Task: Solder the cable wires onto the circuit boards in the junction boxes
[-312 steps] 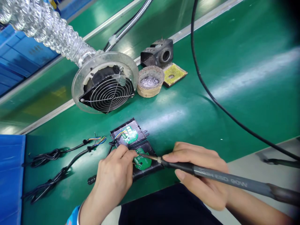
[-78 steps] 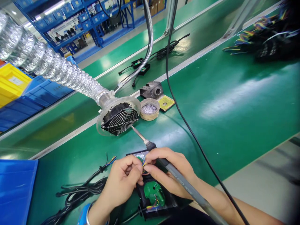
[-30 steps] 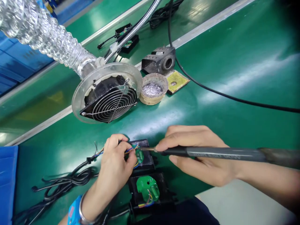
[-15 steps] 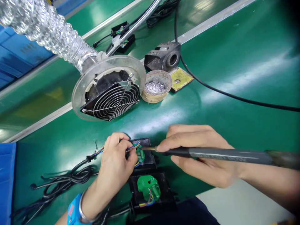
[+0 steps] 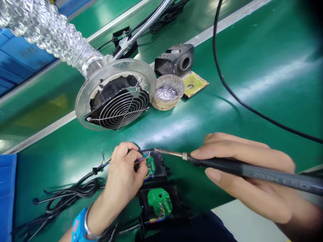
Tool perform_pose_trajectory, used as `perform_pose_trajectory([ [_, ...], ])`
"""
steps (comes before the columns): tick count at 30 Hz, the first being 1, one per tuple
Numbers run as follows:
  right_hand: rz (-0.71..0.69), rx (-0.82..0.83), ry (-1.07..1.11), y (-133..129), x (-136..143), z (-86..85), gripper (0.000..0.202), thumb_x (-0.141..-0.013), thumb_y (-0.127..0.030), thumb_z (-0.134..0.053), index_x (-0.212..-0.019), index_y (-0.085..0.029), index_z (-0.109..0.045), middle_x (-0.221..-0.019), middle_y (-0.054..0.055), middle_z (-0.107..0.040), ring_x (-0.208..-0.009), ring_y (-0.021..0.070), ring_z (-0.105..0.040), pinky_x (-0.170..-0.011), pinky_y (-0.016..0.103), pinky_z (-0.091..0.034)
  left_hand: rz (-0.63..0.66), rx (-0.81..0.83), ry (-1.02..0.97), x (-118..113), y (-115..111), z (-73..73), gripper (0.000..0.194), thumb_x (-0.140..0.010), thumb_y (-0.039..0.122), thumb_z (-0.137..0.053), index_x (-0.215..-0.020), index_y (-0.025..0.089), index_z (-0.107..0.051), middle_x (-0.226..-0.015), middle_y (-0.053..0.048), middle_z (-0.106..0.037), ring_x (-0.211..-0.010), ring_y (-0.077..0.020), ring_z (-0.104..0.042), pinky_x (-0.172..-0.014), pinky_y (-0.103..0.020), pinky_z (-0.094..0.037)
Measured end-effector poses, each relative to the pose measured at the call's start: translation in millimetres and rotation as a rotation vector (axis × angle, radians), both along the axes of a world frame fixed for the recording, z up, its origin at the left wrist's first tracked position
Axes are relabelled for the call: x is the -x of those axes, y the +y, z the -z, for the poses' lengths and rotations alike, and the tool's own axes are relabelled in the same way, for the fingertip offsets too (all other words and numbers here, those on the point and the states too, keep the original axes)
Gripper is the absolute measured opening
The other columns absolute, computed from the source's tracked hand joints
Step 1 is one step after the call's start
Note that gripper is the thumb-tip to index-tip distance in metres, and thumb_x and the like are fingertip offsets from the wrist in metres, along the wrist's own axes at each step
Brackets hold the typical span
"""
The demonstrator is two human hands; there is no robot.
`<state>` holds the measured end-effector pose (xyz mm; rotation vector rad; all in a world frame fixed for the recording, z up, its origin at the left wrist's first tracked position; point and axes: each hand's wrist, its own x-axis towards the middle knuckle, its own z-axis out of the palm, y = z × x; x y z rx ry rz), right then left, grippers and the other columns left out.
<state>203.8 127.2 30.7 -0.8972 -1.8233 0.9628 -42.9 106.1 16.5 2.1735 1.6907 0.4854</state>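
Note:
My left hand (image 5: 126, 168) is closed in a pinch on thin coloured wires (image 5: 142, 159), whose ends fan out over a green circuit board (image 5: 151, 165) in a black housing (image 5: 160, 171). A black cable (image 5: 85, 178) leads into these wires from the left. In my right hand (image 5: 247, 168) is a soldering iron (image 5: 227, 165), held like a pen. Its tip lies over the housing's far edge, apart from the wire ends. Nearer to me, a second green circuit board (image 5: 158, 198) with coloured wires sits in another black housing (image 5: 176, 201).
A fume extractor fan (image 5: 118, 104) on a foil duct (image 5: 58, 37) hangs left of centre. Behind the hands stand a round tub of solder bits (image 5: 168, 102), a yellow sponge (image 5: 194, 84) and an iron holder (image 5: 174, 60). The iron's black cord (image 5: 242, 104) arcs across the right. Blue bins (image 5: 7, 195) stand left.
My right hand has drawn the soldering iron to the right, its tip moving away from the wire ends. The cord has swung right too. My left hand stays almost still with the wires.

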Motion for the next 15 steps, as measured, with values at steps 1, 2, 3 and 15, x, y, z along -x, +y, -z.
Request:
perform_pose_trajectory([
  [1,0.005,-0.001,0.015,-1.1,1.3,2.6,0.035,-0.077,-0.003,-0.055,-0.104,-0.023,-0.066,-0.077,0.002,-0.065,-0.063,0.0149,-0.06,-0.052,0.028,-0.048,0.0,0.0,0.0,0.1,0.0,-0.4,0.006,-0.083,0.014,-0.057,-0.081,0.017,-0.061,-0.099,-0.007,-0.057,-0.095,-0.0229,-0.058,-0.083,-0.041,-0.05],
  [2,0.008,0.001,0.029,-1.9,2.8,5.6,0.034,-0.077,-0.004,-0.055,-0.103,-0.022,-0.066,-0.077,0.002,-0.065,-0.063,0.0145,-0.059,-0.052,0.027,-0.048,-0.001,0.001,0.0,0.1,0.1,-0.8,0.006,-0.084,0.015,-0.057,-0.08,0.018,-0.061,-0.099,-0.007,-0.057,-0.095,-0.0227,-0.058,-0.083,-0.04,-0.05],
  [3,0.013,0.001,0.043,-2.5,4.4,8.6,0.033,-0.077,-0.004,-0.055,-0.103,-0.021,-0.066,-0.077,0.002,-0.065,-0.063,0.014,-0.059,-0.051,0.027,-0.048,-0.002,0.003,-0.001,0.0,0.2,-1.3,0.006,-0.084,0.016,-0.057,-0.081,0.018,-0.062,-0.1,-0.007,-0.057,-0.095,-0.0224,-0.058,-0.082,-0.04,-0.05],
  [15,0.032,-0.095,0.045,-1.0,13.3,12.2,0.034,-0.077,-0.003,-0.054,-0.104,-0.019,-0.065,-0.074,0.003,-0.064,-0.061,0.0134,-0.057,-0.053,0.027,-0.05,0.055,-0.003,0.069,0.4,6.2,-3.3,0.013,-0.086,0.018,-0.057,-0.083,0.022,-0.069,-0.099,-0.004,-0.064,-0.086,-0.0177,-0.062,-0.074,-0.035,-0.045],
])
